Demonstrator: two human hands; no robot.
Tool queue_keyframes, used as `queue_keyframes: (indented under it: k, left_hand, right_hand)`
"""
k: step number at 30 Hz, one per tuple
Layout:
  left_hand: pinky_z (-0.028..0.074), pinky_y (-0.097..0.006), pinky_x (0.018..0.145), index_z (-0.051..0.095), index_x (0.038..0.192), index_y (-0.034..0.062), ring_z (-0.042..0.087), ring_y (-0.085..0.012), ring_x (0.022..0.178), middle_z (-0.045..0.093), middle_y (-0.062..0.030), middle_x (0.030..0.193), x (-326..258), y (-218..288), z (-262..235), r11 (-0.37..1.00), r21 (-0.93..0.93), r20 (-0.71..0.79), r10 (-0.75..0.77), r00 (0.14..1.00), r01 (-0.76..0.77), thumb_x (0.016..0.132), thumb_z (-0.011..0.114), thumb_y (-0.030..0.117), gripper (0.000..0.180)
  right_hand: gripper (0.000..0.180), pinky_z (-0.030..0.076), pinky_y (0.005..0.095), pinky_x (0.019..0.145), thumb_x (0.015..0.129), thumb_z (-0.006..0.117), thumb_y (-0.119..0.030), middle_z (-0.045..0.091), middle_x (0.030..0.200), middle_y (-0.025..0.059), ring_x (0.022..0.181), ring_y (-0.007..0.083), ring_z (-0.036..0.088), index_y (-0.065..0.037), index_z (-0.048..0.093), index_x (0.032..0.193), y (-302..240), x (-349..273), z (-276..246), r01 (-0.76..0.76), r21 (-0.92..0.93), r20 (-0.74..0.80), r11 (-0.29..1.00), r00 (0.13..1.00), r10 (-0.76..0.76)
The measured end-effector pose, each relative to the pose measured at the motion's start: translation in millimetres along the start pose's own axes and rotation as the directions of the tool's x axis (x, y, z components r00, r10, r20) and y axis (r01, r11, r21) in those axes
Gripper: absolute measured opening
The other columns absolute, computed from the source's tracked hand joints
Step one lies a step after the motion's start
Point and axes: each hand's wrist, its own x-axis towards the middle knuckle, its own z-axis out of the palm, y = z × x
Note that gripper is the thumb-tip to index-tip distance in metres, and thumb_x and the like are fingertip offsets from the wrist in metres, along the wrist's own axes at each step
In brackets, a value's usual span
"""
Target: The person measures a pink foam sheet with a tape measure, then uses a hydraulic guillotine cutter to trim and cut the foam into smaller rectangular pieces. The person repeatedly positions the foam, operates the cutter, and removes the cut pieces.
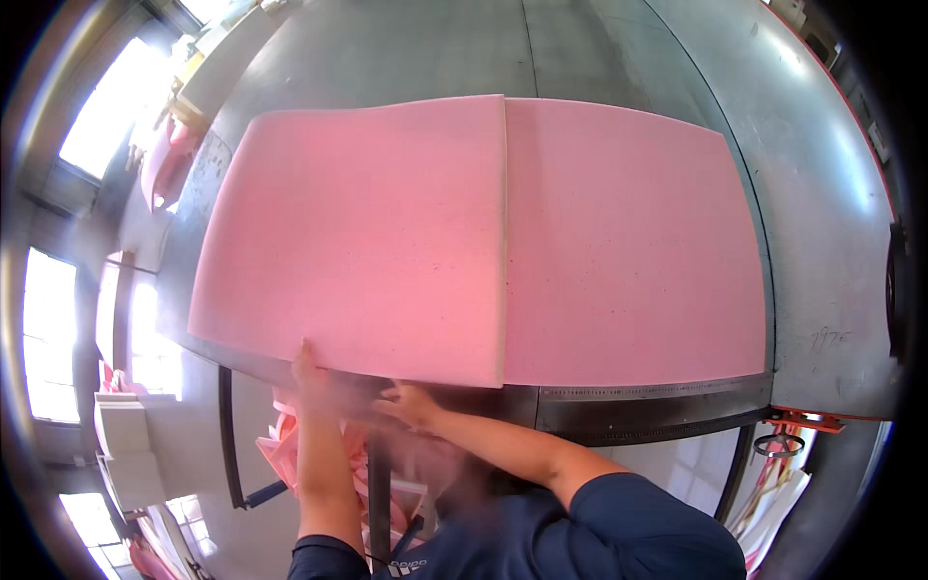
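A large pink foam sheet [367, 242] lies over the left part of the metal table. Its straight right edge overlaps a flat pink layer [633, 242] that spreads to the right; whether the two are one folded piece I cannot tell. At the near edge of the upper sheet is my left hand [307, 365], one digit on top and the other fingers hidden, apparently pinching the edge. My right hand [411, 404] hovers just below that edge, close to the left one, its fingers pointing left and partly apart. Nothing shows in it, though haze blurs its fingertips.
The grey metal table [416, 58] extends far beyond the foam. A ruler strip [657, 389] runs along its near edge at right. Pink foam scraps [280, 445] lie beneath the table, near a dark table leg [379, 493]. White blocks [126, 445] stand at far left.
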Motion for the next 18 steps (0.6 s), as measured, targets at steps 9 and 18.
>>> queue_keyframes:
  k: [9,18]
  left_hand:
    - [0.057,-0.033,0.082,0.057,0.120,0.0014,0.066,-0.0217,0.095,0.065,-0.0101,0.109,-4,28,-29,0.985,0.158,0.026,-0.077,0.997,0.072,0.095,0.063,0.011,0.028]
    - [0.056,-0.042,0.088,0.054,0.127,0.0052,0.062,-0.0252,0.108,0.061,-0.0095,0.123,41,-31,-52,0.982,-0.104,0.239,-0.128,0.963,0.157,0.095,0.061,0.010,0.033]
  right_hand:
    - [0.035,0.057,0.0273,0.060,0.092,0.067,-0.029,0.070,0.088,0.0144,0.076,0.0207,0.071,0.005,0.063,0.098,1,-74,-86,-0.048,0.747,-0.422,0.664,0.737,0.528]
    - [0.030,0.057,0.0270,0.053,0.095,0.062,-0.022,0.070,0.080,0.0151,0.065,0.0217,0.071,0.007,0.062,0.094,22,-53,-74,0.149,0.600,-0.686,0.786,0.602,0.409]
